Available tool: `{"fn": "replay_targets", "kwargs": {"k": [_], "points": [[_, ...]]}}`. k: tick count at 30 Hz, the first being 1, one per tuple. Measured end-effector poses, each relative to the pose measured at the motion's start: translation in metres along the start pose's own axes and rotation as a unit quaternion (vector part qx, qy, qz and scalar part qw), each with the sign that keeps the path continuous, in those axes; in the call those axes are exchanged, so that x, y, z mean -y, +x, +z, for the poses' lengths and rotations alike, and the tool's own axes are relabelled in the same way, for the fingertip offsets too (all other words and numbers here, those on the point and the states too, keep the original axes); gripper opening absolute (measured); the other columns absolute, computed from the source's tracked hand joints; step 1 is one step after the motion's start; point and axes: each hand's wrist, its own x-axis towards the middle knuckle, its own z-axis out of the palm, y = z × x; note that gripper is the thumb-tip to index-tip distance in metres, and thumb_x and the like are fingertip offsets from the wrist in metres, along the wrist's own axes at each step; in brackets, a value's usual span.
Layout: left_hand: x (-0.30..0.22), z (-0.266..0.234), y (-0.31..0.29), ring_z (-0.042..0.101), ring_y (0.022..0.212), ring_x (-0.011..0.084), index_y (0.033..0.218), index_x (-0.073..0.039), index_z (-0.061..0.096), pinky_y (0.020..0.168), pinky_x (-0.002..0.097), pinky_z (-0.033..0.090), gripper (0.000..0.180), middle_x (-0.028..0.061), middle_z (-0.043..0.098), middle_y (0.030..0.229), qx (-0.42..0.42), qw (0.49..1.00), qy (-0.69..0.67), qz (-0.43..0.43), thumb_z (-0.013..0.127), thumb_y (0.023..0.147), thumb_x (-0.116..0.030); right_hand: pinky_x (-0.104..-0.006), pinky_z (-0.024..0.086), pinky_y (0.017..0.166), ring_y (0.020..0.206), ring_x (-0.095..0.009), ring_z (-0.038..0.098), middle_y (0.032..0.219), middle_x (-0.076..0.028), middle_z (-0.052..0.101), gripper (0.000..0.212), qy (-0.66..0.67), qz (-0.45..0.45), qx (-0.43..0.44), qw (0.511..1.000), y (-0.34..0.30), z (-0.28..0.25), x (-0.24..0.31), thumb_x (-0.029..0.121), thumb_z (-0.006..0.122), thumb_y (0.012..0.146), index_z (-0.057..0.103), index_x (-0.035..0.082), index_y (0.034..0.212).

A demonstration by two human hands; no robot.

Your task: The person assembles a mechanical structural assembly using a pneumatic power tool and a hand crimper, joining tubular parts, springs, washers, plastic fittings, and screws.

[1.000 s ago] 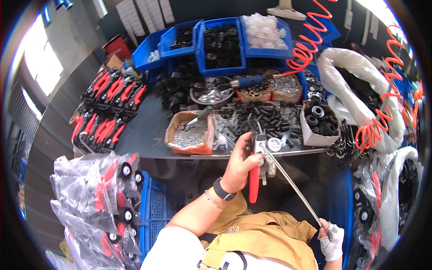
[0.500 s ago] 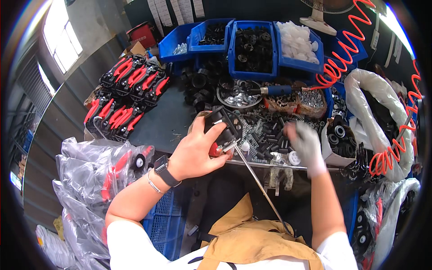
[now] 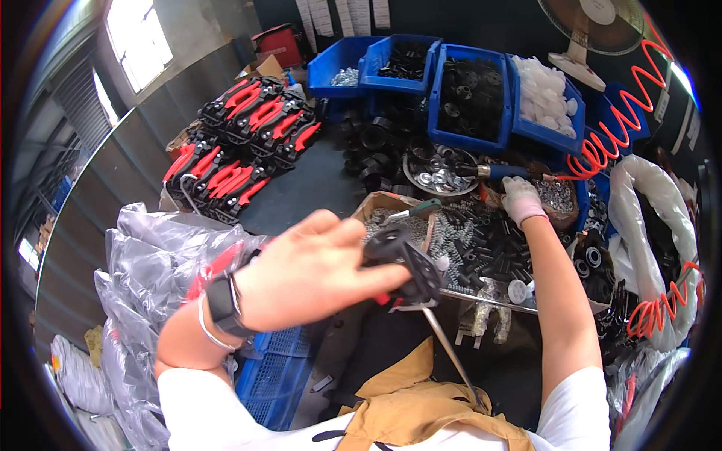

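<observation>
My bare left hand (image 3: pixel 320 274), wearing a watch, is closed around a black plastic bracket (image 3: pixel 402 263). A thin metal rod (image 3: pixel 445 340) runs from the bracket down toward my apron, and the palm hides part of the piece. My gloved right hand (image 3: pixel 520 200) is at a carton of small metal parts (image 3: pixel 555 197), its fingers bunched; what they hold, if anything, is hidden. Just above it lies a blue-handled air screwdriver (image 3: pixel 492 172). Springs (image 3: pixel 460 225) and short black sleeves (image 3: pixel 496 252) are heaped between my hands.
Blue bins (image 3: pixel 470 98) of black and white plastic parts line the back. Black-and-red assemblies (image 3: pixel 244 143) are stacked at the left, above bagged ones (image 3: pixel 162 263). A red coiled hose (image 3: pixel 628 120) hangs at the right. A metal bowl (image 3: pixel 440 171) holds washers.
My right hand has moved away from me, from the near table edge to the carton beside the screwdriver. My left hand has come nearer with the bracket. The whole view has shifted.
</observation>
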Motion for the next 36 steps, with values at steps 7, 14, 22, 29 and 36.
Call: {"fn": "replay_targets", "kwargs": {"k": [7,14,22,29,36], "points": [[-0.029,0.03,0.012,0.063,0.095,0.026,0.122,-0.024,0.058,0.081,0.0389,0.054,0.05,0.0107,0.062,0.112,-0.338,0.929,-0.143,0.041,0.077,0.076,-0.019,-0.0446,0.051,0.088,0.1,-0.038,0.063,0.105,-0.021,0.064,0.035,0.017,-0.03,-0.036,0.999,0.004,0.006,0.004,0.018,0.07,0.077,0.059,0.003,0.107],[-0.022,0.014,0.02,0.064,0.098,0.0267,0.102,-0.023,0.059,0.08,0.0327,0.053,0.021,0.0101,0.063,0.105,-0.121,0.987,-0.1,-0.019,0.063,0.082,-0.017,-0.0403,0.053,0.079,0.086,-0.03,0.064,0.098,-0.014,0.062,0.02,0.083,-0.11,-0.198,0.971,-0.024,-0.002,-0.025,0.008,0.067,0.08,0.059,0.005,0.098],[-0.075,0.046,0.045,0.057,0.103,0.0341,0.126,-0.015,0.055,0.083,0.037,0.051,0.06,0.0303,0.039,0.14,-0.331,0.894,-0.285,-0.1,0.067,0.069,-0.004,-0.027,0.053,0.081,0.087,-0.012,0.062,0.091,-0.004,0.061,0.026,0.758,-0.019,-0.042,0.65,-0.132,-0.124,0.014,0.004,0.058,0.09,0.06,-0.003,0.115],[-0.101,0.053,0.112,0.05,0.112,0.04,0.124,-0.013,0.062,0.091,0.0445,0.043,0.067,0.0238,0.039,0.139,-0.476,0.81,-0.303,-0.161,0.074,0.059,-0.001,-0.0313,0.056,0.071,0.077,-0.023,0.068,0.089,-0.012,0.068,0.018,0.285,-0.185,-0.356,0.87,-0.236,-0.217,0.012,0.003,0.061,0.091,0.062,0.001,0.108],[-0.14,0.019,0.169,0.055,0.087,0.0337,0.106,-0.001,0.059,0.076,0.0414,0.046,0.043,0.0229,0.05,0.129,-0.516,0.788,-0.312,-0.123,0.07,0.064,0.0,-0.0389,0.051,0.066,0.077,-0.027,0.062,0.095,-0.007,0.063,0.027,-0.116,-0.268,-0.442,0.848,-0.264,-0.27,0.019,-0.002,0.077,0.065,0.067,0.005,0.09]]}}
